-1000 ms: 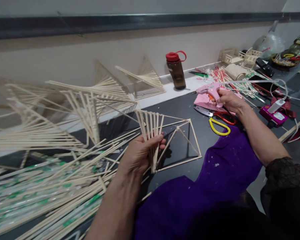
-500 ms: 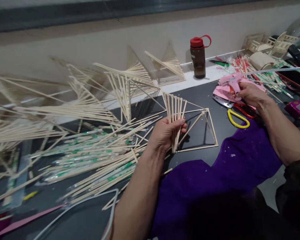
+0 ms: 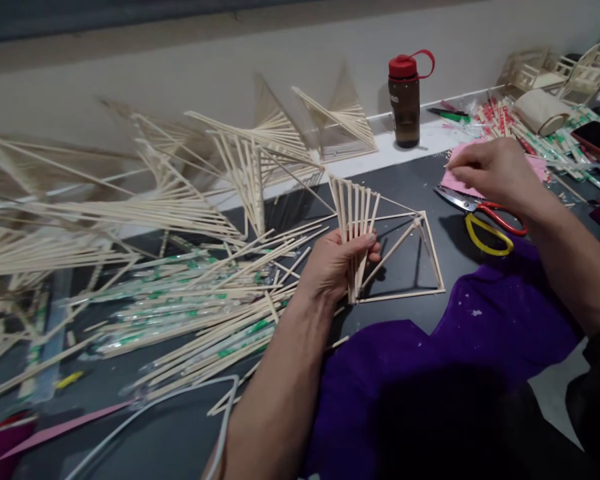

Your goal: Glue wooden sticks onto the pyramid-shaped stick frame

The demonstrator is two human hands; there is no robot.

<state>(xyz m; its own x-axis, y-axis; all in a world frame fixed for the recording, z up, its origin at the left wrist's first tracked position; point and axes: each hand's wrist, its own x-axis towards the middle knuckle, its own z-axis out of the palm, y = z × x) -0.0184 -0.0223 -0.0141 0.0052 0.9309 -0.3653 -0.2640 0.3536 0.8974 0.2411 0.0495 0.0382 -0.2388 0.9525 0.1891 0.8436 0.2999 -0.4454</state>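
Note:
A small frame of wooden sticks (image 3: 399,297) rests on the dark table, with a fan of sticks rising at its left side. My left hand (image 3: 341,261) is closed round that fan, thumb across the front. Over a pink sheet (image 3: 460,160) at the right, my right hand (image 3: 487,167) is raised with its fingers pinched together; what they hold, if anything, is too small to make out. Scissors (image 3: 493,230) with one red and one yellow handle lie just below the right hand.
Finished stick structures (image 3: 260,143) line the wall at the left and centre. Loose and wrapped sticks (image 3: 215,307) cover the table left of my arm. A brown bottle (image 3: 405,110) with a red lid stands at the back. A pale cable (image 3: 227,427) curves at the front.
The pink glue gun is no longer in my right hand, which has lifted and now pinches above the pink sheet. My left hand keeps its grip. The view has shifted slightly.

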